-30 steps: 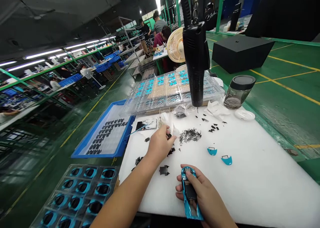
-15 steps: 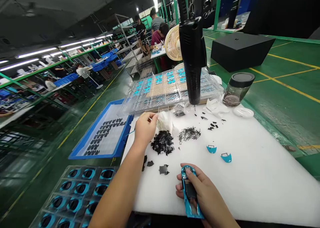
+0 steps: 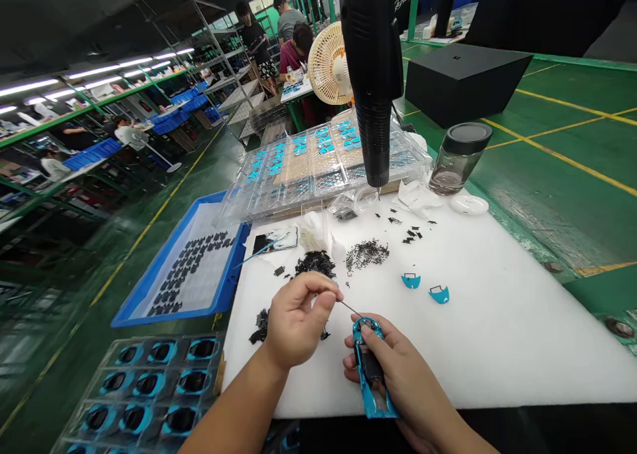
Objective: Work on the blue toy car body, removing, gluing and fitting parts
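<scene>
Pinched between the fingertips of my left hand (image 3: 301,318) is a thin dark stick (image 3: 351,307), its tip at the upper end of a blue toy car body (image 3: 378,404). My right hand (image 3: 401,358) grips that car body with the thumb pressed on top, tilted over the white work surface. A dark part sits inside the shell. Behind my left hand lies a heap of small black plastic parts (image 3: 314,263), partly covered by it. To the right of the heap are scattered tiny screws (image 3: 368,253). Two blue curved pieces (image 3: 411,281) rest further right.
A black electric screwdriver (image 3: 373,95) hangs over the table. Clear plastic trays (image 3: 298,198) with blue parts stand behind. At left are a blue bin (image 3: 221,301) and a tray of blue car bodies (image 3: 149,384). A lidded jar (image 3: 458,162) stands back right; a fan (image 3: 331,66) is beyond.
My left hand has come from beside the white container down and right to the car body, bringing the thin stick to its upper end. My right hand still holds the car body.
</scene>
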Demonstrator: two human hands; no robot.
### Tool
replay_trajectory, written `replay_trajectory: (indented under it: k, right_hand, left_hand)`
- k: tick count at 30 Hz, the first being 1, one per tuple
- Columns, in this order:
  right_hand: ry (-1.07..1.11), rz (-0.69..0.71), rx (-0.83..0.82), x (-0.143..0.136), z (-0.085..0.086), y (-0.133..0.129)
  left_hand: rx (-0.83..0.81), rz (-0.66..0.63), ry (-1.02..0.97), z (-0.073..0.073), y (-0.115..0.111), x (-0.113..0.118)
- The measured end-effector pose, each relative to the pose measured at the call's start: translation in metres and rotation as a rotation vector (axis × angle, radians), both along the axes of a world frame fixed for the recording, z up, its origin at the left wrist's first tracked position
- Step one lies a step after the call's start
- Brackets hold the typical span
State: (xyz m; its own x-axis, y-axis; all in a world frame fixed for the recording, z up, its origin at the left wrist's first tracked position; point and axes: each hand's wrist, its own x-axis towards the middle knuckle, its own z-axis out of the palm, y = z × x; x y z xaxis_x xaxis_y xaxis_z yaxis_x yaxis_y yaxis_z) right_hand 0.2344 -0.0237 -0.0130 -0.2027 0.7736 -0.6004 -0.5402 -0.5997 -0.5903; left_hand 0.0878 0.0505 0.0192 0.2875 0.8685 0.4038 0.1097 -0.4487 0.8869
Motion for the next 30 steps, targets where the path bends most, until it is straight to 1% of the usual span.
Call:
replay_trajectory:
  k: [2,4,15,26,30]
  right_hand:
    - [0.007,0.003,0.021,0.0001,0.0005,-0.0008]
    - [-0.005,0.013,0.040,0.0004,0.0011,-0.0013]
    - [-0.006,0.030,0.043,0.0018,0.0010,0.0001]
    - [-0.008,0.032,0.034,0.0023,0.0021,0.0002]
    - [0.028,0.008,0.022,0.0023,0.0006,0.0000]
  left_hand:
    - [-0.029,-0.033,0.035,-0.0034,-0.0027,0.0022]
    - [-0.032,-0.033,0.066,-0.0049,-0.0028,0.0025]
    - [-0.020,-0.072,0.162,-0.0074,-0.0018,0.0045]
    - [-0.005,-0.077,0.150,-0.0110,-0.0013,0.0059]
    - [-0.005,-0.045,0.082,-0.0090,-0.0009,0.0044]
